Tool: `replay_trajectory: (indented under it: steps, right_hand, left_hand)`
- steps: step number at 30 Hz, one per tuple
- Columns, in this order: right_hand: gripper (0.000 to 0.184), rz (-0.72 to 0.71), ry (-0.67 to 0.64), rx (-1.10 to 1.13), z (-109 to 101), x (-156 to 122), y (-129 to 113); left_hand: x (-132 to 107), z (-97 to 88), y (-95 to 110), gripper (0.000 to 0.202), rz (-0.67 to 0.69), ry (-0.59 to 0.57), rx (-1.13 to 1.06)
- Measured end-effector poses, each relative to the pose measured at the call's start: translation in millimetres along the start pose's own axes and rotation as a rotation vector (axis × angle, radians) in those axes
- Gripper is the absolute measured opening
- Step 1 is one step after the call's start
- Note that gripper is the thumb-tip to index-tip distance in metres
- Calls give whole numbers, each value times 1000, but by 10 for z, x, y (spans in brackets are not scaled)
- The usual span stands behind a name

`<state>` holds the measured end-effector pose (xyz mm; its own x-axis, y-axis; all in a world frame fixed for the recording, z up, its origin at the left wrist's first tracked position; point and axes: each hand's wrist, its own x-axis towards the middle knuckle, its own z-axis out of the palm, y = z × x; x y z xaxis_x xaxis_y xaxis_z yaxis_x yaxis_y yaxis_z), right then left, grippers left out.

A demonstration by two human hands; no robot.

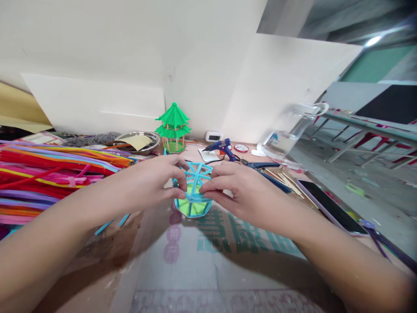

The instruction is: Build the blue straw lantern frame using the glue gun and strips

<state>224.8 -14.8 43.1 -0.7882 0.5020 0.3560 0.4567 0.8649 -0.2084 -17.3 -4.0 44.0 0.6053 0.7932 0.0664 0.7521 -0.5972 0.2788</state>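
Both hands grip a small light-blue pipe-cleaner frame (194, 184) with a spoked top and a green base, held just above the cardboard-covered table (208, 261). My left hand (153, 180) pinches its left side with curled fingers. My right hand (234, 187) pinches the middle of the frame between thumb and forefinger. A finished green pipe-cleaner pavilion (173, 127) stands upright behind the hands, near the wall.
A big pile of coloured pipe cleaners (48, 174) fills the left. A metal bowl (138, 142), blue glue gun (222, 148), pliers (263, 166), wooden sticks (289, 182), clear plastic jug (286, 134) and a phone (332, 206) lie behind and to the right.
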Motion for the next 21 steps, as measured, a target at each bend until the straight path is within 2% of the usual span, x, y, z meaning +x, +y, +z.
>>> replay_trajectory:
  steps: [8,15,18,21]
  right_hand:
    - [16,-26,-16,-15,17,-2,-23]
    - [17,-20,105,-38,-38,2,0]
    - [15,-1,88,-40,-62,-3,0]
    - [19,24,9,-22,-60,-14,-23]
  left_hand:
    - [10,40,-71,9,23,25,-1]
    - [9,52,-79,8,34,37,-16]
    - [6,73,-100,8,55,60,-30]
    - [6,73,-94,8,60,76,-33]
